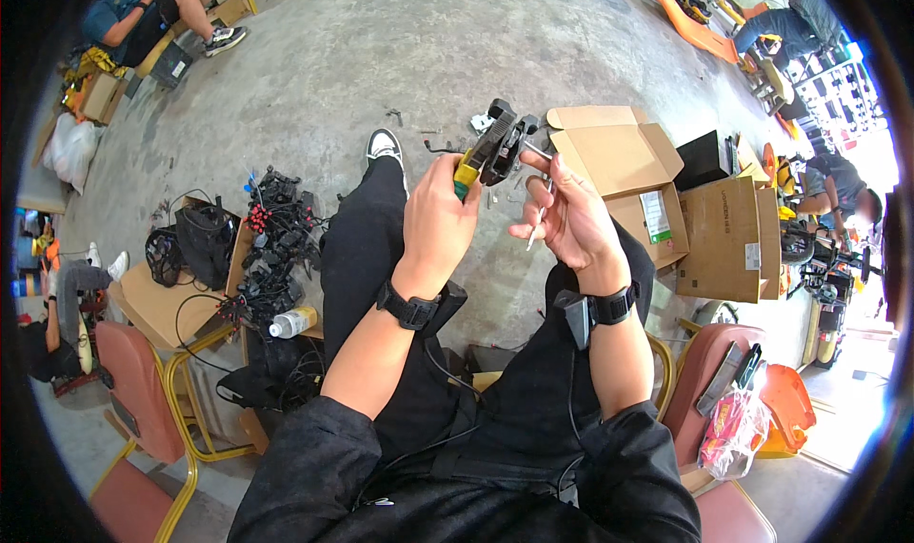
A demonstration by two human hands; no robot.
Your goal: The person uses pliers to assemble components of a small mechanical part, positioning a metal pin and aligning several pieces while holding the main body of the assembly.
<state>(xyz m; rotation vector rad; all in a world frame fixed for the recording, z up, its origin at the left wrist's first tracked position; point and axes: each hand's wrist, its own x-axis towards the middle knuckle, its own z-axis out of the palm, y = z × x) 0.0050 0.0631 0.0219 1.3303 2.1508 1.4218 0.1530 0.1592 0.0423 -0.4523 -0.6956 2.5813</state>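
Note:
Over the floor between my knees, my left hand [443, 215] is closed around a black part [497, 143] with ridged sides and a forked far end. A yellow and green piece [465, 174] shows between its fingers and the part; whether it belongs to the part I cannot tell. Just to the right, my right hand [576, 215] has its palm turned up and fingers partly spread. A slim silver metal rod [541, 215], like a screwdriver shaft or hex key, lies pinched between those fingers, its thin end pointing down toward me. The rod's upper end is close to the black part.
Tangled black cables and connectors [276, 224] lie at left beside a cardboard box [157, 300] and a bottle [293, 322]. Open cartons [609, 157] stand at right. Chairs [143, 391] flank me. A bag [736, 431] rests on the right chair. Other people sit farther off.

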